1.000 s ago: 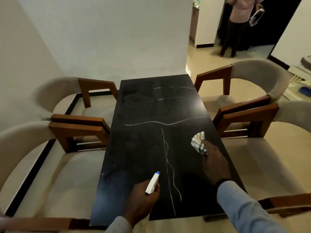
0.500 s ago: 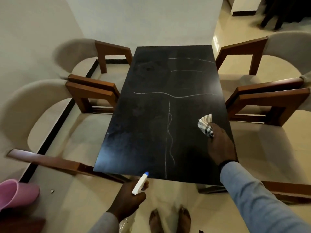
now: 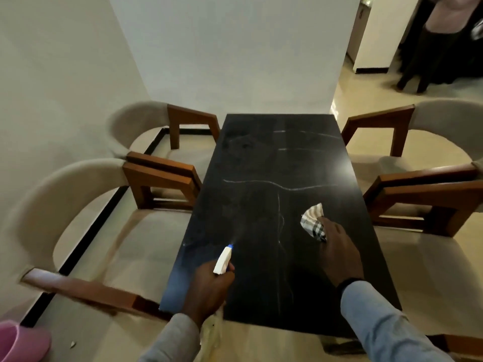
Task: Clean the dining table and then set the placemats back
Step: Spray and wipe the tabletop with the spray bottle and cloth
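The black marble dining table point(image 3: 261, 163) with thin white veins fills the middle of the head view. My left hand point(image 3: 209, 288) grips a white spray bottle point(image 3: 222, 260) with a blue nozzle, held over the table's near left part; a faint mist hangs just ahead of the nozzle. My right hand point(image 3: 339, 250) presses a checked cloth point(image 3: 313, 222) onto the near right part of the tabletop. No placemats are in view.
Cream chairs with wooden arms stand on both sides: two at the left point(image 3: 156, 176) and two at the right point(image 3: 423, 194). A pink bucket point(image 3: 18, 340) sits on the floor at the bottom left. A person point(image 3: 439, 40) stands at the far right doorway.
My left hand has come forward with the spray bottle, from below the table's near edge to over the tabletop, and mist now shows at the nozzle. The right hand stays on the cloth.
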